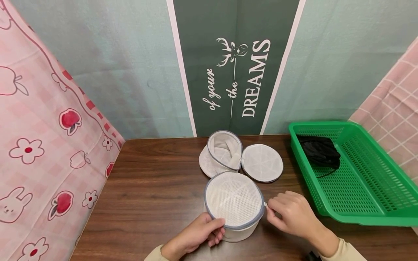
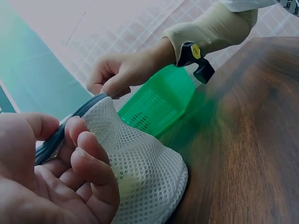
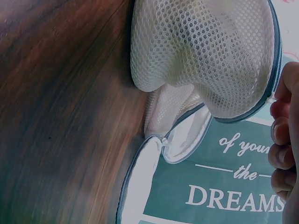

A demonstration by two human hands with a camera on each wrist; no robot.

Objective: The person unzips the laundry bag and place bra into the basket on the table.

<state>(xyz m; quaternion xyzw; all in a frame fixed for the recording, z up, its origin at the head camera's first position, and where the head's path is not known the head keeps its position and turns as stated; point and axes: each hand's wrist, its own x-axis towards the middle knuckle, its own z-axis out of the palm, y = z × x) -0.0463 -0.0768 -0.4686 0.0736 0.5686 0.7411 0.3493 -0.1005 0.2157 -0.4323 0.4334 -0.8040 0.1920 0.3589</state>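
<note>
A round white mesh laundry bag [image 1: 233, 199] with a blue-grey zipper rim stands upright on the wooden table, its lid lying over the top. My left hand [image 1: 200, 232] pinches that rim at the near left, thumb on top and fingers below, as the left wrist view also shows. At the right side of the rim, my right hand [image 1: 290, 214] pinches the small zipper pull [image 1: 265, 204]. The bag's mesh wall [image 3: 187, 51] looks dented in the right wrist view. Just behind it, a second mesh bag [image 1: 225, 150] lies tipped with its round lid [image 1: 262, 162] folded open to the right.
To the right stands a green plastic basket [image 1: 351, 219] with a bundle of black fabric [image 1: 318, 151] inside. A green curtain with white lettering [image 1: 254, 79] hangs behind the wooden table [image 1: 147, 188]. Pink patterned cloth [image 1: 42, 145] covers the left side.
</note>
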